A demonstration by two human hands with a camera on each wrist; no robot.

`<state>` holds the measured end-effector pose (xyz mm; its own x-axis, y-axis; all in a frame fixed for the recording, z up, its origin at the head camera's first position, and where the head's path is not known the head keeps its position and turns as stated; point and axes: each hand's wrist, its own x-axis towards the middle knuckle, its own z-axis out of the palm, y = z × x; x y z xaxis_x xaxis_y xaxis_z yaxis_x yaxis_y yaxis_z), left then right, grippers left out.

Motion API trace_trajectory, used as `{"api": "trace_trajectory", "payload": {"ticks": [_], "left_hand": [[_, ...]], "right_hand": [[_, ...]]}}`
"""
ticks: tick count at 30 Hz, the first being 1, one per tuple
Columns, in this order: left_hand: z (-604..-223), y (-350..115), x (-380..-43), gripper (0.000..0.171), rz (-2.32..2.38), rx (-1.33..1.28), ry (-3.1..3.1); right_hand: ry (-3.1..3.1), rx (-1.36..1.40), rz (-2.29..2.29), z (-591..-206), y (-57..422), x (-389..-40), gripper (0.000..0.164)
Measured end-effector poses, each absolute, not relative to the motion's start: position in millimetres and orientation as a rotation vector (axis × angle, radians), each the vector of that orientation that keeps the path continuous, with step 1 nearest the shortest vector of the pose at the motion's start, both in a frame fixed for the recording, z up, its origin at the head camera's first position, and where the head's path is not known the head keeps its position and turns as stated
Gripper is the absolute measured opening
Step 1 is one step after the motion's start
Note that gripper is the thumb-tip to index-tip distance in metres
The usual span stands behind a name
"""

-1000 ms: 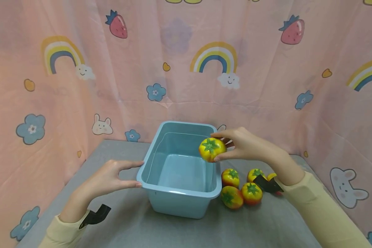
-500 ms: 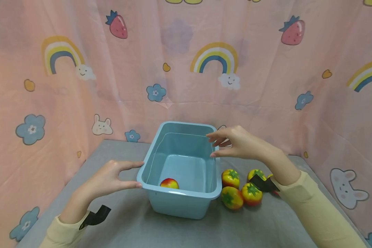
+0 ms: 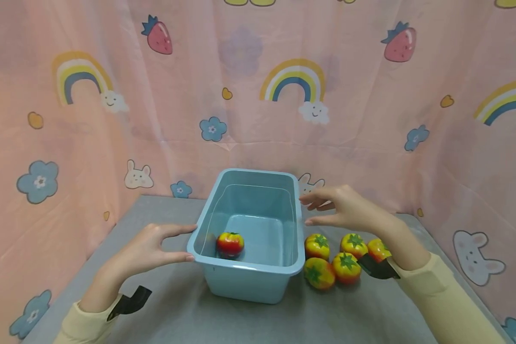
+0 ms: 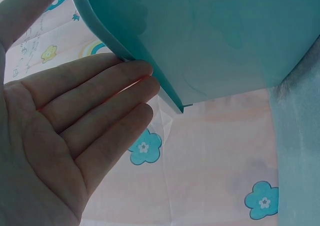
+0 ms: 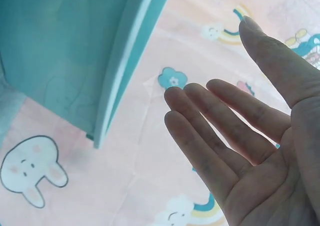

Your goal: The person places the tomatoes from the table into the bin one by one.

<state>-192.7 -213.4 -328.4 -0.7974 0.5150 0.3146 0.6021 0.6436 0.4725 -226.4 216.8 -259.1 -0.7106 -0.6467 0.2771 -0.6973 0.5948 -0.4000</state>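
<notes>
A pale blue plastic bin [image 3: 250, 270] stands on the grey table. Inside it, by the left wall near the front, lies one red-and-yellow tomato [image 3: 230, 244] with a green top. My left hand [image 3: 148, 246] reaches the bin's left rim with straight fingers; in the left wrist view the fingertips [image 4: 145, 69] are right at the rim's edge. My right hand [image 3: 344, 208] hovers just outside the right rim, its fingers spread and nothing in them. Right of the bin sit several more tomatoes [image 3: 347, 267], below that hand.
A pink cloth printed with rainbows and rabbits [image 3: 249, 114] hangs behind and along the sides of the grey table [image 3: 167, 310]. Black straps [image 3: 378, 267] hang from both sleeve cuffs. One tomato [image 3: 379, 249] lies partly behind the right strap.
My right hand has let go of a tomato, which dropped into the bin and now lies at its front left. The hand then moved right, off the rim. My left hand stays put.
</notes>
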Motion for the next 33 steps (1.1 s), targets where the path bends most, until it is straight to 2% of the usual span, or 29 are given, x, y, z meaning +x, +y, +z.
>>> {"api": "trace_trajectory", "payload": {"ticks": [21, 33], "left_hand": [[-328, -211, -190, 0.064, -0.85, -0.892, -2.724], [-327, -211, -189, 0.064, -0.845, -0.89, -2.73]], "right_hand": [[-2.795, 0.948, 0.762, -291, 255, -219, 0.051], [-2.815, 0.875, 0.778, -313, 283, -219, 0.046]]}}
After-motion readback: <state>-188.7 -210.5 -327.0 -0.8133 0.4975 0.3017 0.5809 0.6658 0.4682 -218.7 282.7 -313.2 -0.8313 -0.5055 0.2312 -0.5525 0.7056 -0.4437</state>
